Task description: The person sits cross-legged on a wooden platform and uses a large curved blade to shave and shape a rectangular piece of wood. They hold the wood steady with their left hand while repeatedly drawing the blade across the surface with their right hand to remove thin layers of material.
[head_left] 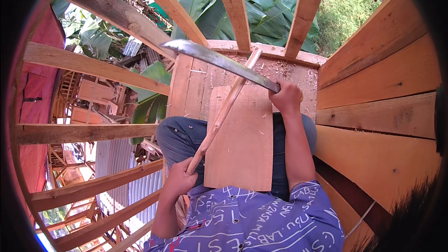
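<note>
My right hand (288, 97) is closed round the handle end of a machete (219, 60), whose long curved blade points to the far left. Its blade lies across the upper part of a peeled wooden stick (221, 116); whether they touch I cannot tell. The stick slants from near left to far right, and my left hand (180, 177) grips its lower end. Beneath the stick, a flat wooden board (240, 144) rests on my lap, between my bent knees, and reaches onto the plank floor.
Wood shavings (289, 72) litter the plank floor (198, 88). Wooden slats (93, 71) form an open railing ahead and to the left. A plank wall (373, 107) stands close on the right. Banana leaves (261, 9) and corrugated sheets (112, 163) show beyond the slats.
</note>
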A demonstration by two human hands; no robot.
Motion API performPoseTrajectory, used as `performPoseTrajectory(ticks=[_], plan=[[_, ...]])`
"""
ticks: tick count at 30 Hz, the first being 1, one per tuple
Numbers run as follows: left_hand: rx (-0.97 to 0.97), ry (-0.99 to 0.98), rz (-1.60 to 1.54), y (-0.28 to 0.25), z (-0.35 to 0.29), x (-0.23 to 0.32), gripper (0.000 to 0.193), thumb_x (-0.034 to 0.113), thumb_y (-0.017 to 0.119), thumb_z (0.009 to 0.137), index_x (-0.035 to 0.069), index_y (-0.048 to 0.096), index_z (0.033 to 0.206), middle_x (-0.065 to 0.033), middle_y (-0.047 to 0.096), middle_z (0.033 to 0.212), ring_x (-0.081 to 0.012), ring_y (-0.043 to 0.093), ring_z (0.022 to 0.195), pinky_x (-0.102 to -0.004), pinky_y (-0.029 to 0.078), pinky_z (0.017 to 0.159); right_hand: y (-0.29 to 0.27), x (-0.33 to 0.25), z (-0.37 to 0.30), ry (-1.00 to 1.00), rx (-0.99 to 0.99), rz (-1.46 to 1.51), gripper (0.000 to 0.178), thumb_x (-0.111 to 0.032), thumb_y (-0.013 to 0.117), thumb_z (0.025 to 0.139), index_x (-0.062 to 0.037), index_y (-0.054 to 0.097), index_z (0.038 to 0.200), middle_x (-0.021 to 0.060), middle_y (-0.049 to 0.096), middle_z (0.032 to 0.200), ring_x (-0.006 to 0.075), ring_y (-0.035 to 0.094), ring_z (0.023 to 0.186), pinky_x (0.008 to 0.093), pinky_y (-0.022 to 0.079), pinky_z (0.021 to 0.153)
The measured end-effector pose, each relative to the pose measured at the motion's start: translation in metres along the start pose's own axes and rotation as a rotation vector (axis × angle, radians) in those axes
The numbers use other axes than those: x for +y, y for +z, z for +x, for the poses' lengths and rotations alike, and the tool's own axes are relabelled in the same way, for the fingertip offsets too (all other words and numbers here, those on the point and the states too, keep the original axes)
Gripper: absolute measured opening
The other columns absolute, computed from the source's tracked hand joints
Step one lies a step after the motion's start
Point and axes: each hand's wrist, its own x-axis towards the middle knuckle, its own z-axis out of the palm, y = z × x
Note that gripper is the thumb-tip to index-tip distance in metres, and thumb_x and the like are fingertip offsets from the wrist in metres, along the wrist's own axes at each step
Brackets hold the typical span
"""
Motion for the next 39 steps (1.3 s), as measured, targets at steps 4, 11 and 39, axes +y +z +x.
performPoseTrajectory(ticks=[4, 11, 39], plan=[[-0.096, 0.006, -0.138, 0.009, -0.007, -0.003, 0.018, 0.005, 0.058, 0.067, 0.002, 0.05, 0.083, -0.0027, 0.043, 0.067, -0.012, 0.042, 0.064, -0.0296, 0.037, 0.06, -0.003, 0.013, 0.01, 0.187, -0.028, 0.138, 0.019, -0.027, 0.063, 0.076, -0.0093, 0.068, 0.072, 0.0185, 0.063, 0.066, 0.0386, 0.065, 0.067, 0.0472, 0.053, 0.065], [-0.145, 0.059, -0.299, 0.023, 0.032, 0.012, 0.014, 0.003, 0.053, 0.066, 0.002, 0.043, 0.076, -0.0011, 0.037, 0.066, -0.0113, 0.037, 0.063, -0.0277, 0.034, 0.057, 0.006, -0.009, -0.013, -0.041, -0.012, 0.144, 0.018, -0.025, 0.065, 0.075, -0.0085, 0.065, 0.067, 0.016, 0.062, 0.064, 0.038, 0.063, 0.064, 0.046, 0.051, 0.059], [-0.123, -0.011, -0.352, 0.022, 0.038, 0.005, 0.016, 0.009, 0.048, 0.062, 0.005, 0.043, 0.076, 0.0002, 0.038, 0.068, -0.0106, 0.037, 0.063, -0.0261, 0.034, 0.056, 0.013, -0.011, -0.012, -0.036, -0.132, 0.07, 0.013, -0.024, 0.064, 0.07, -0.0134, 0.07, 0.072, 0.0133, 0.066, 0.068, 0.0331, 0.066, 0.067, 0.0445, 0.053, 0.063]])
